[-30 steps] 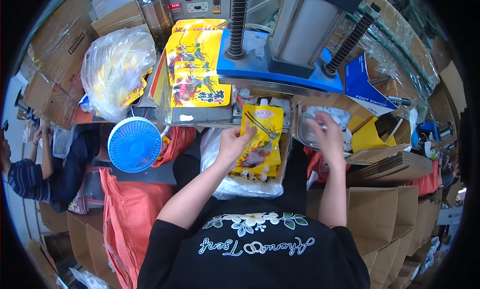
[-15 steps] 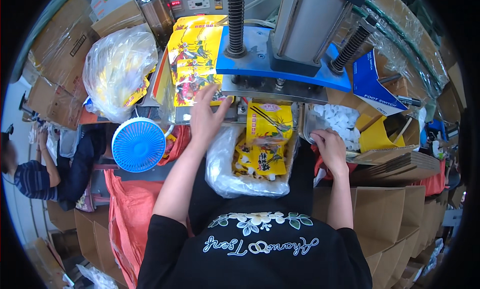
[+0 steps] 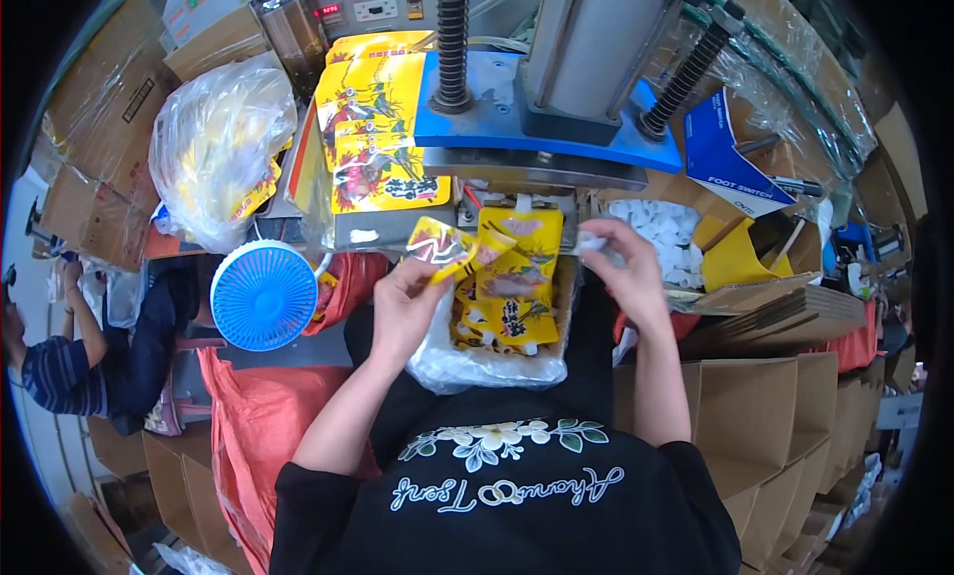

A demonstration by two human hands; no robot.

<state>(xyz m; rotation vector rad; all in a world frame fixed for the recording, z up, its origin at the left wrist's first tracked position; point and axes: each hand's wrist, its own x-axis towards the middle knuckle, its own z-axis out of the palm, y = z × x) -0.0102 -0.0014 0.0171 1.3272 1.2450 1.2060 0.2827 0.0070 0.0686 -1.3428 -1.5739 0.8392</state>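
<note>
My left hand (image 3: 400, 312) pinches a yellow printed pouch (image 3: 437, 245) between thumb and fingers, left of the press. In my right hand (image 3: 632, 274) is a small white plastic spout (image 3: 590, 242), gripped at the fingertips. Between the hands, another yellow pouch (image 3: 519, 239), a white spout at its upper end, lies below the press's front edge. Under it, a plastic-lined box (image 3: 417, 361) holds several yellow pouches (image 3: 509, 322). A stack of flat yellow pouches (image 3: 383, 177) lies beyond my left hand. Loose white spouts (image 3: 661, 232) fill a tray beyond my right hand.
The blue-plated press (image 3: 547, 133) stands straight ahead, with springs on its posts. A blue fan (image 3: 265, 295) and a clear bag of pouches (image 3: 224, 148) are at left. Cardboard boxes (image 3: 745, 416) stack up at right. Another person (image 3: 60, 361) is at far left.
My left hand has come back from the flat stack with a yellow pouch. My right hand has left the spout tray and moved inward, holding a white spout.
</note>
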